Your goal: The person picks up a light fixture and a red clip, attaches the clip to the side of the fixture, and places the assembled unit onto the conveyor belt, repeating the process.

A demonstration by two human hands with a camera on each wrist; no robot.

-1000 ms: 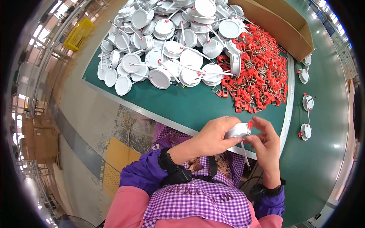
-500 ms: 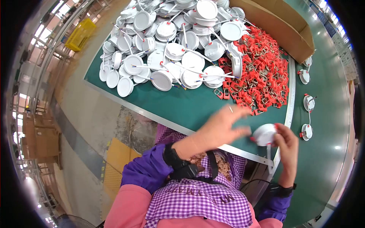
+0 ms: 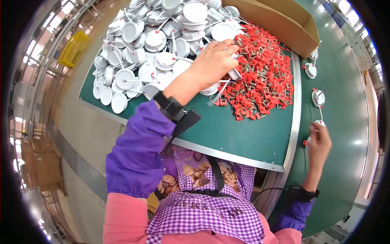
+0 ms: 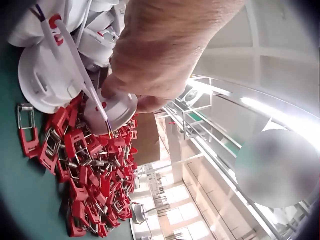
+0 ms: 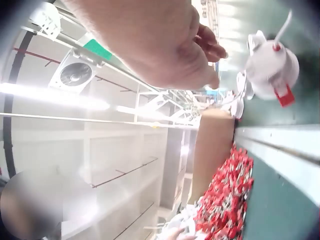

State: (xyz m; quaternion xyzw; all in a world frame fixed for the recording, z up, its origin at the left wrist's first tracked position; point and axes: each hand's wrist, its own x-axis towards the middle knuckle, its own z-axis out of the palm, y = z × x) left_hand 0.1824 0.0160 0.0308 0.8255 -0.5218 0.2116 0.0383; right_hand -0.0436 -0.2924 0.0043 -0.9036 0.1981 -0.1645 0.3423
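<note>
Over the right edge of the heap of white round downlights (image 3: 124,77), my left hand (image 3: 215,61) grips one downlight (image 4: 117,112) by its rim, fingers and thumb curled about it. That lamp lies against a pile of red spring clips (image 3: 264,73). Its white cable with bare wire ends points toward the clips. My right hand (image 3: 319,144) is over the green side belt (image 3: 341,171), fingers loosely bent and holding nothing. Right beside it, a downlight (image 5: 272,70) with a red clip on its side sits on the belt, partly hidden by the hand in the head view.
Farther along the belt lie more downlights (image 3: 318,98) with red clips. An open cardboard box (image 3: 280,20) stands behind the clip pile. A raised metal edge (image 3: 295,110) divides the green table (image 3: 252,140) from the belt. A yellow crate (image 3: 73,49) is off to the left.
Both hands were at one downlight; my right hand then carried it rightward and has let go of it on the belt. My left hand has reached forward and taken hold of another downlight.
</note>
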